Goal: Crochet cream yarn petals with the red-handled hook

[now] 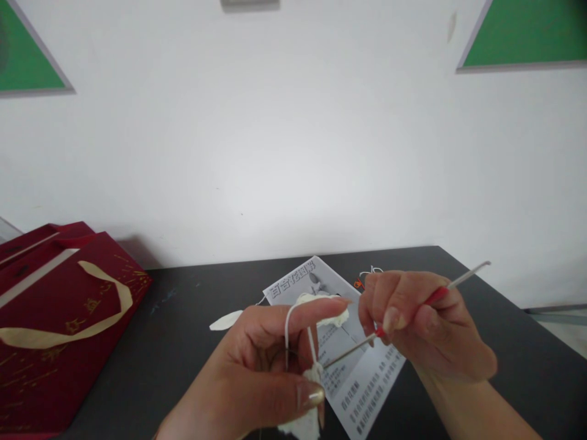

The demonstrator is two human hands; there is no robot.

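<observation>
My left hand (257, 373) pinches a white crocheted piece (302, 423) between thumb and fingers, low in the view. White yarn (287, 327) loops over its outstretched index finger and runs down to the top of the piece. In my right hand (422, 330) is a double-ended crochet hook (348, 353) with a red grip, held from the side. The hook's left tip meets the top edge of the crocheted piece; its other end points up to the right. Whether yarn is caught on the tip is too small to tell.
A printed pattern sheet (337, 397) lies on the black table (192, 342) beneath my hands, with another white crocheted piece (337, 319) on it. Left of it rests a white leaf-shaped piece (225, 321). Red gift bags (87, 324) stand at the left, against the white wall (293, 153).
</observation>
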